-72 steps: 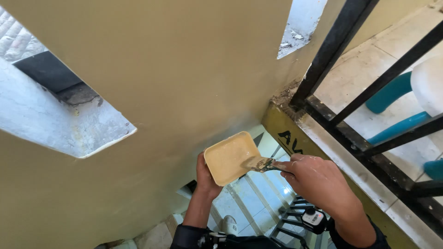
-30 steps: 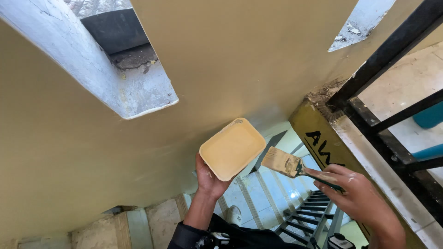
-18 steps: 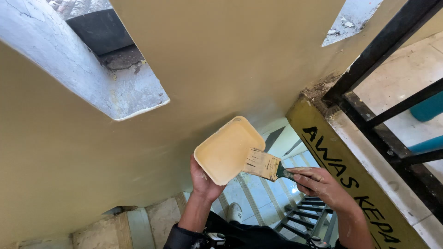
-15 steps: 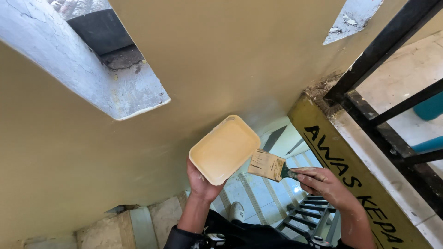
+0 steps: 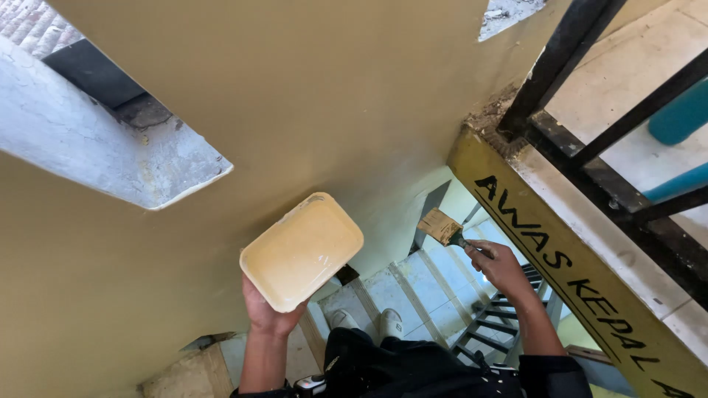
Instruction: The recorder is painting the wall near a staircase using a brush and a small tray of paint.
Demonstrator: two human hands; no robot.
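Note:
My left hand (image 5: 267, 315) holds a shallow rectangular tray (image 5: 302, 250) filled with pale yellow paint, tilted toward me. My right hand (image 5: 504, 269) grips the dark handle of a flat paintbrush (image 5: 444, 228) whose bristles are coated in the same paint. The brush is off to the right of the tray, apart from it, bristles pointing up and left toward the tan painted wall (image 5: 317, 96) in front of me.
A white unpainted window ledge (image 5: 103, 158) juts from the wall at upper left. A yellow beam with black lettering (image 5: 582, 280) and a black metal railing (image 5: 590, 125) run along the right. Tiled stair steps (image 5: 413, 287) and my shoes (image 5: 369, 322) lie below.
The brush has moved away from the tray's right edge, up and to the right. The tray has shifted left and lower. My view has tipped downward a little.

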